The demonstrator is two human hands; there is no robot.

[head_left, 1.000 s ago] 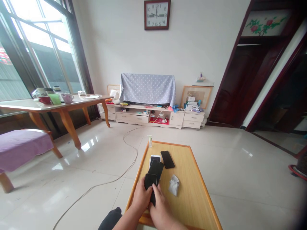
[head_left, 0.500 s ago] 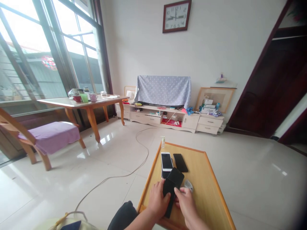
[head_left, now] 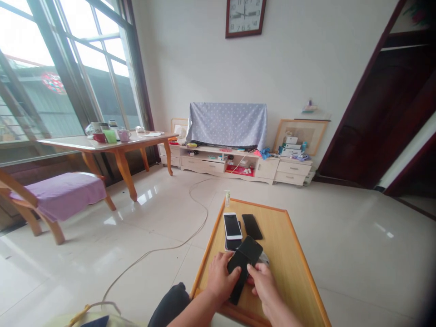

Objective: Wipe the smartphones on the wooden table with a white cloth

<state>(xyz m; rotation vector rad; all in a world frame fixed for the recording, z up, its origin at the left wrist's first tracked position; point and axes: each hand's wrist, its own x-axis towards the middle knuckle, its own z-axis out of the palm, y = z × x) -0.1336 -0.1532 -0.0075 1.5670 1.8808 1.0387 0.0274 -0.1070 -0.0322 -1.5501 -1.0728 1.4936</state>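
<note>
Both my hands hold a black phone (head_left: pixel 237 277) over the near end of a low wooden table (head_left: pixel 289 272). My left hand (head_left: pixel 218 278) grips its left side and my right hand (head_left: pixel 263 285) its right side. A second black phone (head_left: pixel 251 249) sticks out just beyond the held one. Farther along lie a white phone (head_left: pixel 232 225) on top of another dark phone, and a black phone (head_left: pixel 252 226) beside it. A crumpled wrapper (head_left: pixel 264 259) peeks out behind my right hand. A small bottle (head_left: pixel 227 198) stands at the table's far left corner.
A cable (head_left: pixel 177 245) snakes across the glossy tiled floor to a white TV cabinet (head_left: pixel 238 165) with a cloth-covered screen. At left stand a wooden table (head_left: pixel 102 145) with cups and a purple-cushioned chair (head_left: pixel 57 195). A dark doorway opens at right.
My view has swung left and dropped a little, bringing the chair into sight. My hands keep hold of the black phone, now tilted more to the right; the white phone's screen shows fully.
</note>
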